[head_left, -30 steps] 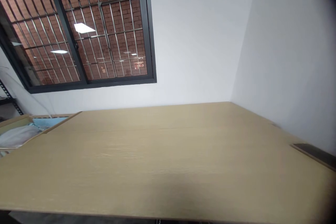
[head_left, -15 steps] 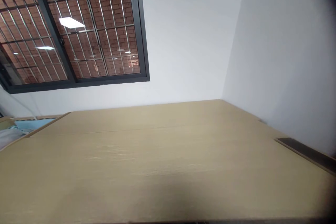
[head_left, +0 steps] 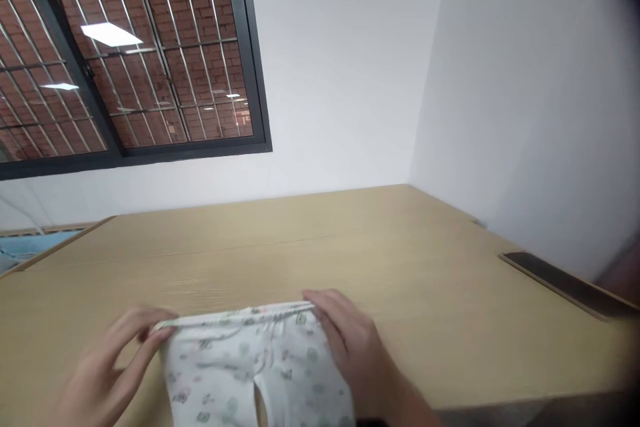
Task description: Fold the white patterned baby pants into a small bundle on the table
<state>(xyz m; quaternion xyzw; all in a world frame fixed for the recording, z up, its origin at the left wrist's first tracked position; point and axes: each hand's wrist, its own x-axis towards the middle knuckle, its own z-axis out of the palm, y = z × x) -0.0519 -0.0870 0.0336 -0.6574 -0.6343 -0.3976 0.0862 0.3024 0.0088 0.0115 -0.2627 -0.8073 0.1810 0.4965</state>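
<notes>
A small white garment (head_left: 250,363) with a faint green and pink print lies on the light wooden table (head_left: 350,247) near its front edge. My left hand (head_left: 107,370) pinches the left end of its top hem. My right hand (head_left: 350,340) holds the right end of the same hem, fingers curled over the cloth. The garment's lower part runs out of the picture at the bottom.
A dark slot (head_left: 560,283) is cut into the table at the right, by the white wall. A black-framed barred window (head_left: 125,53) faces a brick wall at the back left. Something light blue (head_left: 25,243) shows past the table's left edge.
Both hands and the garment have come into view at the bottom; earlier only the bare table showed. The view has also shifted a little to the right.
</notes>
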